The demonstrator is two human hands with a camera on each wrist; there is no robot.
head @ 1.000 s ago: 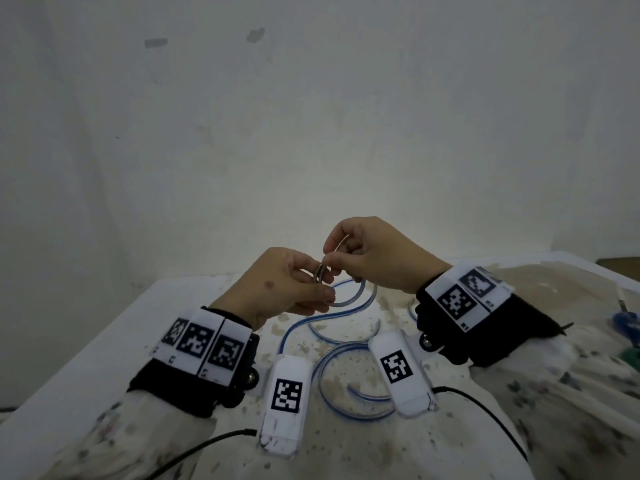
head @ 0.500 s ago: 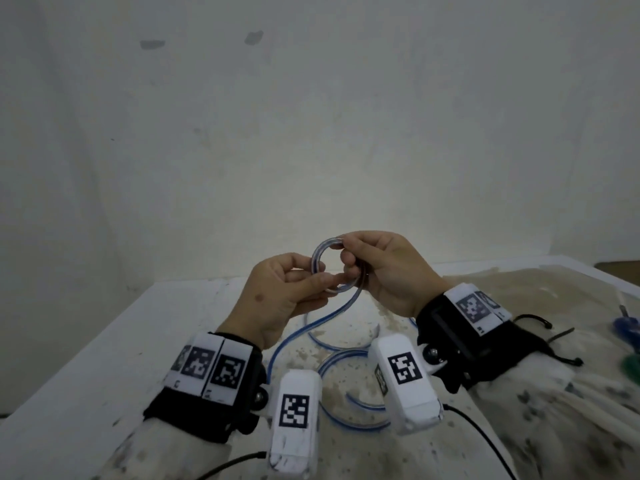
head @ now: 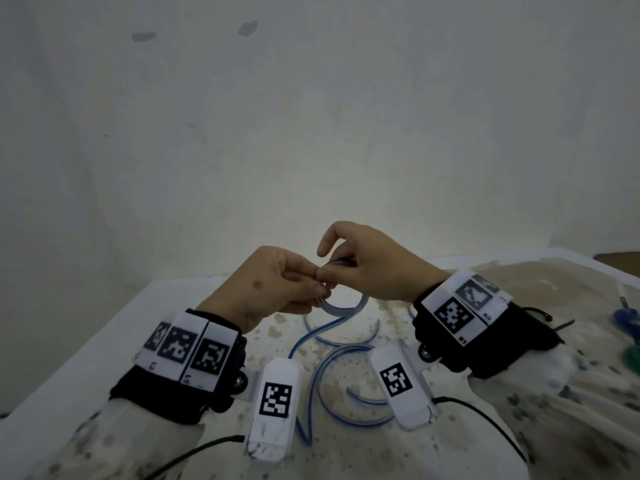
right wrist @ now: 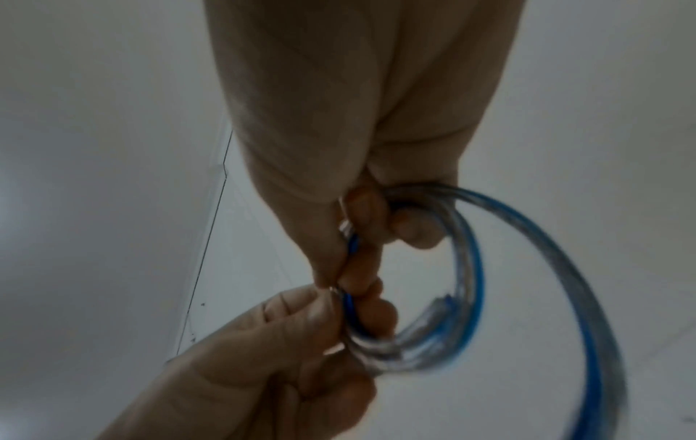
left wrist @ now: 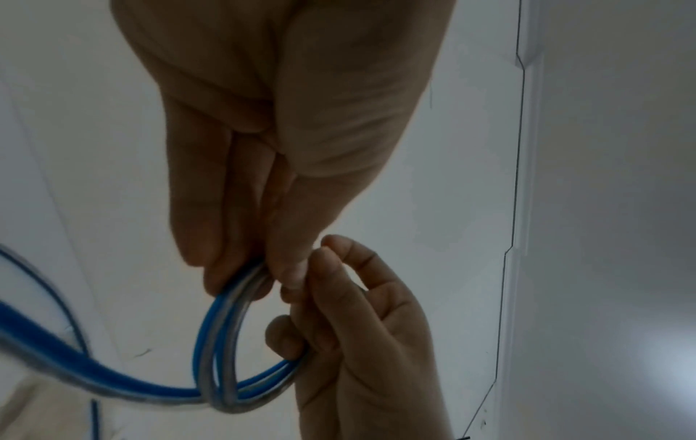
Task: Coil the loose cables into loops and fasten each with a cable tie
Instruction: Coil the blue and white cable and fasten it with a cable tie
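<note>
A thin blue-and-clear cable [head: 346,308] is wound into a small coil of several turns, held above the table between both hands. My left hand [head: 313,284] pinches the coil's left side between thumb and fingers [left wrist: 241,282]. On the opposite side my right hand [head: 334,271] grips it with curled fingers [right wrist: 371,220], its index finger lifted free. The coil [left wrist: 222,342] shows blurred in the right wrist view [right wrist: 465,282]. The rest of the cable [head: 322,372] trails down from the coil and lies in loose curves on the table. No cable tie is visible.
The stained white table [head: 114,337] butts against a plain wall; its left edge runs diagonally close to my left forearm. A blue object [head: 627,320] and a green one [head: 632,355] lie at the far right edge.
Half a second ago the coil stood upright as an open ring between the hands. It has dropped lower and tilted, the hands have closed together over it, and the right index finger has lifted.
</note>
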